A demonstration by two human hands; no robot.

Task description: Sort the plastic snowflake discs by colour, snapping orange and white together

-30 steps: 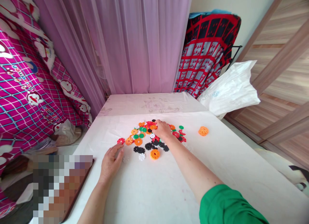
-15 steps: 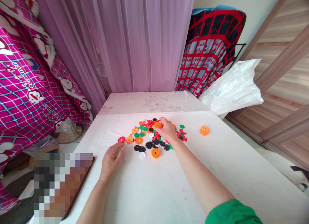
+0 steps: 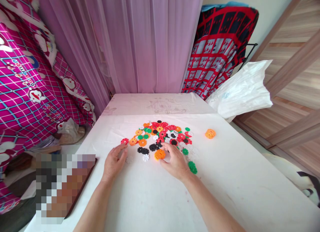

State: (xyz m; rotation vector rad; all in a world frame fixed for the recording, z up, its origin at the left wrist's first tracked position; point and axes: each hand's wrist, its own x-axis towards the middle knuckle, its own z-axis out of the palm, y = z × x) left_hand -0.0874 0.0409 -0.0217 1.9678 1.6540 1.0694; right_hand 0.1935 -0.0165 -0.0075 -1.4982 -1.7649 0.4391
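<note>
Plastic snowflake discs with notched rims lie in a loose pile on the white-covered table, in red, orange, green, black and white. At the near side of the pile, my right hand has its thumb and fingers around an orange snowflake disc, which lies over a small stack of orange discs. My left hand rests on the cloth left of the pile, fingers slightly bent and apart, with nothing in it. A red disc lies just beyond its fingertips.
A separate orange disc stack sits at the right. Several green discs lie beside my right wrist. A blurred-out flat object is at the left table edge. A white plastic bag stands past the right edge; a purple curtain hangs behind.
My right hand has come back from the far side of the pile to the near orange stack, bringing an orange disc. My left hand has stayed nearly still.
</note>
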